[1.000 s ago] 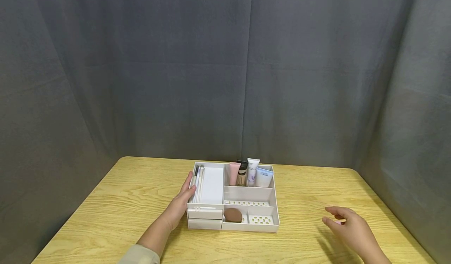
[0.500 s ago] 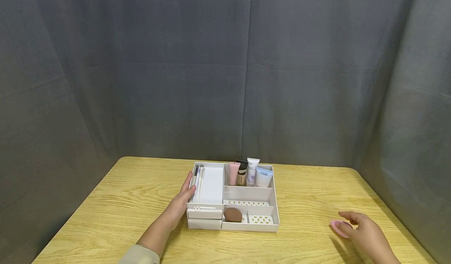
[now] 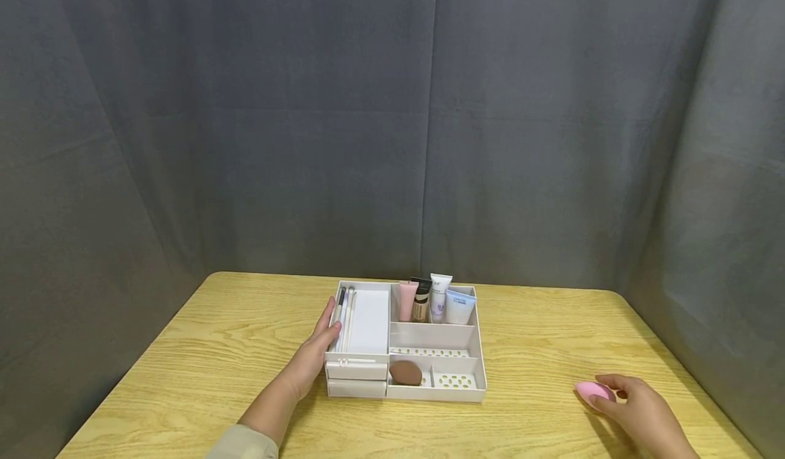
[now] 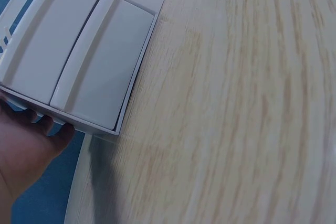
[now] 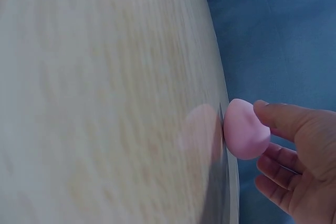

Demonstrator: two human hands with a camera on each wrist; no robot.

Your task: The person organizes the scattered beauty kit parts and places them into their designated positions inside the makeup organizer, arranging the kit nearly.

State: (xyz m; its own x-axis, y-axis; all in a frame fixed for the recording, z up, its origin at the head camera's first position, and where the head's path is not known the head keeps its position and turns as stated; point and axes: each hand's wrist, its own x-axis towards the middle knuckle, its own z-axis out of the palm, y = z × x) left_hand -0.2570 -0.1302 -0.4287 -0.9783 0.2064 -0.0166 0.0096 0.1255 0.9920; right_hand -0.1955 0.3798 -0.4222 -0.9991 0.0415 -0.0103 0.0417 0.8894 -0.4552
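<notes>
A white cosmetics organizer stands on the wooden table. My left hand grips its left side, with the thumb over the rim and the fingers along the outer wall. In the left wrist view, that hand's fingertips touch the side of the drawer unit. To the right, my right hand pinches a pink makeup sponge between thumb and fingers. Seen from the right wrist, the sponge sits at the tabletop, the thumb on its upper side and some fingers loosely bent below it.
Several tubes and bottles, among them a pink tube and a pale blue tube, stand in the organizer's back compartments. Slim makeup brushes lie on its left top tray. A brown oval puff sits in a front compartment. Grey curtains surround the table.
My right hand has shifted right and slightly toward me. The pink sponge, mostly hidden by the fingers earlier, now shows clearly and has turned in them. My left hand and the organizer have stayed put.
</notes>
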